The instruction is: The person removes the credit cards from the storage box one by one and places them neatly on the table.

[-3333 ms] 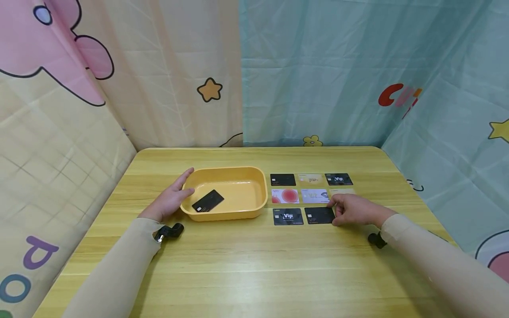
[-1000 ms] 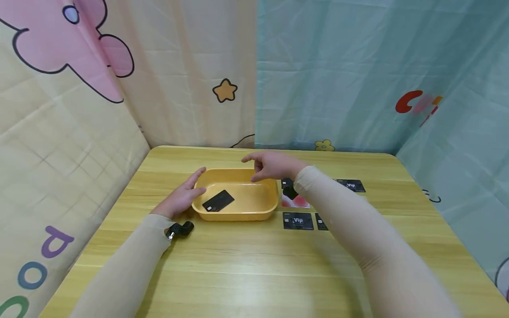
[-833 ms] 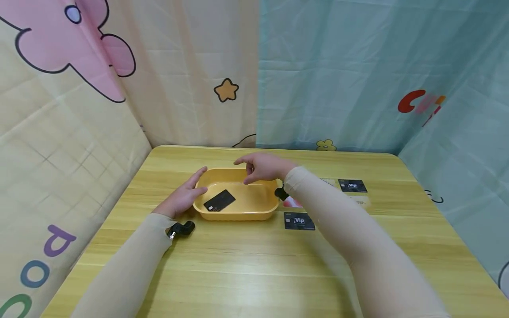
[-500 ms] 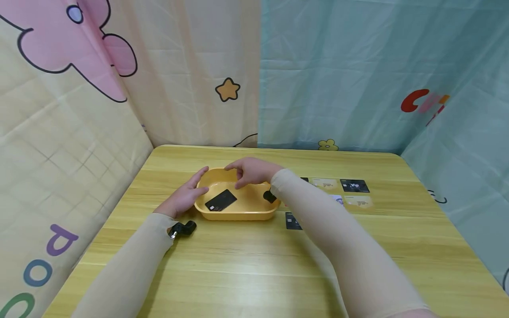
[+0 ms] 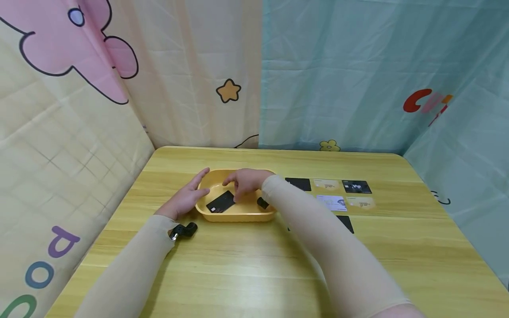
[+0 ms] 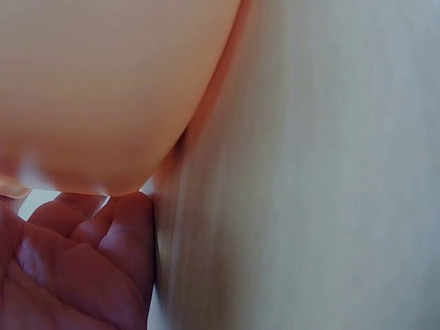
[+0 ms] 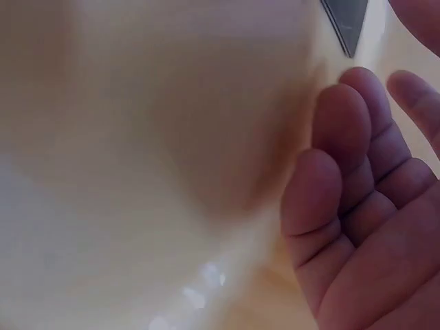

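A yellow plastic tray [image 5: 237,217] stands on the table, and a black card [image 5: 220,203] lies in its left part. My left hand [image 5: 180,201] rests against the tray's left end, thumb over the rim and the other fingers along the outside. In the left wrist view, fingertips [image 6: 130,213] touch the tray's wall. Down inside the tray, my right hand [image 5: 247,182] has its thumb tip beside the card's right edge, with nothing held. A dark card corner [image 7: 349,24] shows past its loosely bent fingers [image 7: 340,124] in the right wrist view.
Right of the tray, cards lie in rows, among them a white card [image 5: 332,203], a Vip card [image 5: 356,187] and a gold card [image 5: 361,202]. My right forearm covers part of the rows. Curtains hang behind and beside the table [image 5: 238,265].
My right hand has left the black card in the front row, crossed left and lowered into the tray, beside the card there. My left hand stays at the tray; the head view has shifted slightly.
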Available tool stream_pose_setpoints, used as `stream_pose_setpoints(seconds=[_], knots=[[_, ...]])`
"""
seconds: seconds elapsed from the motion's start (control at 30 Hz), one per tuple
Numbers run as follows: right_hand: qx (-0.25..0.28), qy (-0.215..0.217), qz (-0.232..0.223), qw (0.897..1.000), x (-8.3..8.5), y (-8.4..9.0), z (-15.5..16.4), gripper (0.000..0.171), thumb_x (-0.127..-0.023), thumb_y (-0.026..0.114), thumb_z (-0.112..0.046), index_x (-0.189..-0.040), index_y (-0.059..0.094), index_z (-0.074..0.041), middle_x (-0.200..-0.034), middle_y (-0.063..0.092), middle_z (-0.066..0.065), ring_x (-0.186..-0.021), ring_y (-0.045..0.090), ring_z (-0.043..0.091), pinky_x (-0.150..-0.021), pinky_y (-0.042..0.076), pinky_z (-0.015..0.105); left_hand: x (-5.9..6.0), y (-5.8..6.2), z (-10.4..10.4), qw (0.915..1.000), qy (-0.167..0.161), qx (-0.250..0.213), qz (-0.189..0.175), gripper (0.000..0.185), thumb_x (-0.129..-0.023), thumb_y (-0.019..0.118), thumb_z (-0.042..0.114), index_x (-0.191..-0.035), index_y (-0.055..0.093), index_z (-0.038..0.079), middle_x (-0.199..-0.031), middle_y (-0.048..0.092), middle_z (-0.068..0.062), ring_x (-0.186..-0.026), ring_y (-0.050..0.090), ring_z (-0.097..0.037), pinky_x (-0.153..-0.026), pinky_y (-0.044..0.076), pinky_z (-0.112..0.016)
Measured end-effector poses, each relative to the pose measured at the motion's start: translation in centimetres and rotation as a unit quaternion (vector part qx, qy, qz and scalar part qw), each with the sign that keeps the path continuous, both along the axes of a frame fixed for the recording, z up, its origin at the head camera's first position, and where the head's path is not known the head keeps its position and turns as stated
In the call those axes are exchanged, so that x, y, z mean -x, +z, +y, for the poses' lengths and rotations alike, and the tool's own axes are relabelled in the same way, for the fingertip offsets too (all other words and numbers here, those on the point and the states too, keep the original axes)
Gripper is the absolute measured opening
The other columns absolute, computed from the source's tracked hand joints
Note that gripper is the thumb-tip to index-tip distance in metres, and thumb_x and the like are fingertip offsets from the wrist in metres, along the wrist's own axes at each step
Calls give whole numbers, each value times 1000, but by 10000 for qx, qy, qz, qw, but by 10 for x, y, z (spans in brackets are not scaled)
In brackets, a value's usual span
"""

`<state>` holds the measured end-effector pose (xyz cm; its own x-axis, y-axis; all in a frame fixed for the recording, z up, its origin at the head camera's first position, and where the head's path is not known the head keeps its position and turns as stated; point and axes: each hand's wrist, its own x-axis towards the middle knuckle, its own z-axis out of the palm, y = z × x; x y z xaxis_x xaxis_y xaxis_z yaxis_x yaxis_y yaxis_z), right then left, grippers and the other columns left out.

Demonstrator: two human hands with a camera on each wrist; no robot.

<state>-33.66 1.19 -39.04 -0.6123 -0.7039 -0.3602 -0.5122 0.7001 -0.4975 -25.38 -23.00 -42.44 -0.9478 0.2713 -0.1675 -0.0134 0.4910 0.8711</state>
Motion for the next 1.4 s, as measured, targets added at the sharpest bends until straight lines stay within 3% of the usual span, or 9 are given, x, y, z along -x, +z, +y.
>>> stream_pose_setpoints(seconds=[0.13, 0.33, 0.6, 0.77, 0.9, 1.0, 1.27, 1.4], knots=[[-166, 138, -74, 9997, -1, -4, -3, 64, -84, 89, -20, -143, 64, -26, -96, 64, 2, -82, 59, 17, -72, 48, 26, 0, -1, 1, 10000, -21, 16, 34, 71, -113, 46, 27, -171, 6, 34, -179, -5, -5, -163, -4, -42, -129, 5, -67], [-301, 319, 259, 9987, -7, -7, -7, 56, -85, 87, -17, -136, 66, -25, -93, 60, 1, -79, 56, 16, -70, 46, 25, -1, -1, 1, 10000, -20, 77, 29, 71, -112, 46, 28, -171, 7, 36, -179, -3, -6, -163, 0, -42, -129, 10, -66], [-270, 138, 272, 9992, -10, -5, -11, 50, -87, 86, -14, -132, 67, -23, -89, 60, 1, -76, 56, 15, -69, 46, 25, -2, 0, -2, 9999, 5, 118, 21, 70, -112, 46, 29, -170, 7, 37, -179, -2, -7, -163, 0, -43, -129, 8, -67], [-356, 42, 316, 9989, -6, -8, -14, 49, -86, 87, -16, -130, 69, -26, -92, 61, 1, -79, 57, 16, -72, 46, 26, -2, 0, -1, 10000, -7, 77, 25, 70, -113, 45, 28, -170, 6, 36, -179, 1, -11, -163, 6, -44, -128, 21, -61], [-388, -85, 283, 9988, -7, -8, -15, 49, -85, 88, -16, -129, 70, -28, -98, 62, 2, -85, 57, 18, -76, 46, 27, -2, 0, -1, 10000, -2, 45, -9, 70, -113, 44, 28, -170, 5, 37, -179, 2, -12, -161, 12, -44, -121, 36, -53], [-362, -138, 256, 9989, -8, -9, -14, 49, -85, 88, -16, -129, 71, -28, -99, 62, 2, -86, 57, 18, -77, 46, 28, -1, -1, -1, 10000, 6, 46, -40, 70, -113, 44, 29, -170, 5, 39, -179, 3, -13, -161, 15, -44, -118, 41, -52], [-322, -84, 277, 9991, -9, -10, -14, 49, -86, 88, -16, -131, 71, -26, -96, 61, 1, -83, 56, 17, -75, 46, 26, -1, -5, -2, 9999, 58, 151, -41, 69, -112, 44, 30, -170, 7, 38, -179, 2, -10, -162, 6, -46, -129, 15, -66], [-289, -105, 269, 9992, -8, -10, -13, 48, -86, 87, -15, -131, 71, -26, -94, 60, 1, -82, 56, 17, -74, 46, 27, 0, -6, -2, 9999, 95, 121, -67, 69, -112, 43, 31, -170, 6, 41, -179, 4, -10, -162, 11, -47, -128, 20, -65]])
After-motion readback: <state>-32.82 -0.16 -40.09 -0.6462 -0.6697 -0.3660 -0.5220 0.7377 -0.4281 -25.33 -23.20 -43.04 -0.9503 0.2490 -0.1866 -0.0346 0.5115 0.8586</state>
